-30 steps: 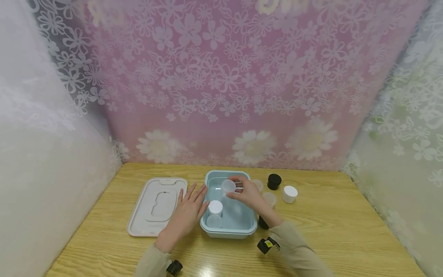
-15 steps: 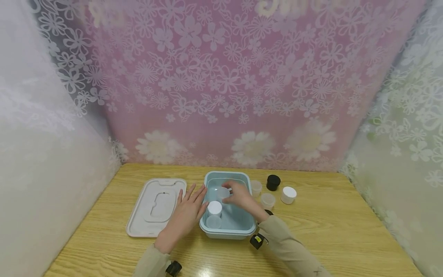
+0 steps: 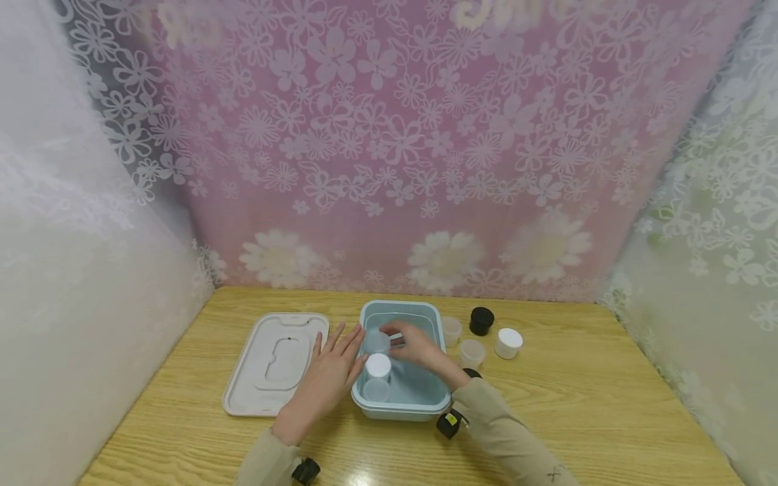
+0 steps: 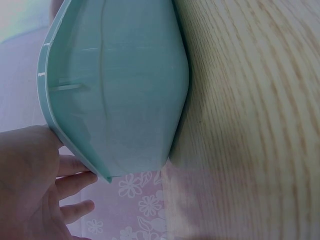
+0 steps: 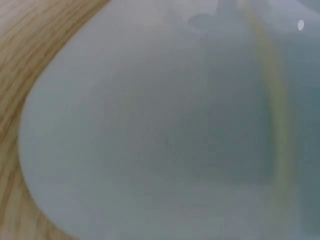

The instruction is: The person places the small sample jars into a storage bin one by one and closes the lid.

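The right grip (image 3: 417,345) pinches a clear cup (image 3: 377,343) at its tips, inside the blue bin (image 3: 404,408) and just beyond a white cup (image 3: 378,366), while the left grip (image 3: 331,372), straight-fingered, touches the bin's rim.

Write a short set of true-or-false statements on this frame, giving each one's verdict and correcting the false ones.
1. The left hand touches the rim of the blue tub. True.
2. The tub is covered. False: it is open, and a white lid lies to its left.
3. The right hand holds a translucent cup inside the tub. True.
4. The left hand also holds a cup. False: its fingers are extended and hold nothing.
5. The containers standing right of the tub are all translucent. False: a black container stands there too.
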### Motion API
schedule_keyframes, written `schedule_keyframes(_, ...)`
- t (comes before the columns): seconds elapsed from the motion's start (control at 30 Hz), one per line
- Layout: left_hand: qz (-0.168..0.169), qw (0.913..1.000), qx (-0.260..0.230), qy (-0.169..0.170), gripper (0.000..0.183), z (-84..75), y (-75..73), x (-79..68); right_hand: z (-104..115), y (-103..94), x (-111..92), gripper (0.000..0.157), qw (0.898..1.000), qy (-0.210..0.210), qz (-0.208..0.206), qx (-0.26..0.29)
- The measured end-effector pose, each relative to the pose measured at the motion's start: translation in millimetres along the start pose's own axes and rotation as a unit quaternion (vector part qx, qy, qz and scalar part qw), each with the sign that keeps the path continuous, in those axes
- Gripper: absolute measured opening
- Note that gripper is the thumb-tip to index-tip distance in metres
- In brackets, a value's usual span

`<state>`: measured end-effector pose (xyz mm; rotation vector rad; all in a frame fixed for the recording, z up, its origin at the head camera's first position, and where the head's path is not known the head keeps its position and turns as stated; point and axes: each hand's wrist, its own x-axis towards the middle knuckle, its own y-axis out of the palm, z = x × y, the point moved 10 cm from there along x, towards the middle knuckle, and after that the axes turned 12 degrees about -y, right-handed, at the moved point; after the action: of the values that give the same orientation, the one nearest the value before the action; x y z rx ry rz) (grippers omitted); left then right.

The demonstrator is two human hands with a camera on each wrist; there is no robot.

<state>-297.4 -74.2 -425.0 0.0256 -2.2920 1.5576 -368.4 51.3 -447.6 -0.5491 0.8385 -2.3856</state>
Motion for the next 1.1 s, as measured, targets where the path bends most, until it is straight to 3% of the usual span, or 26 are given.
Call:
schedule_keyframes(0.23,0.005,0.9999,-0.007,-0.008,0.051,-0.6,-0.9,0.3,1,-5.3,-1,0.047,1.0,0.003,-0.015,0.009)
schedule_keyframes(0.43,0.007,0.9999,-0.012,-0.008,0.051,-0.7,-0.2,-0.5,14,-33.2,-12,0.043,0.997,-0.015,-0.076,0.023)
schedule_keyframes(0.77,0.001,0.9999,-0.014,-0.006,0.052,1.3,-0.2,-0.8,26,-76.1,-48,0.038,0.967,-0.084,-0.214,0.106)
schedule_keyframes(0.97,0.002,0.9998,-0.017,-0.008,0.052,1.1,0.1,-0.5,25,-90.8,-73,0.036,0.954,-0.122,-0.251,0.109)
schedule_keyframes(1.1,0.0,0.9998,-0.017,-0.008,0.052,0.9,-0.2,-0.5,14,-97.1,-88,0.037,0.952,-0.123,-0.255,0.115)
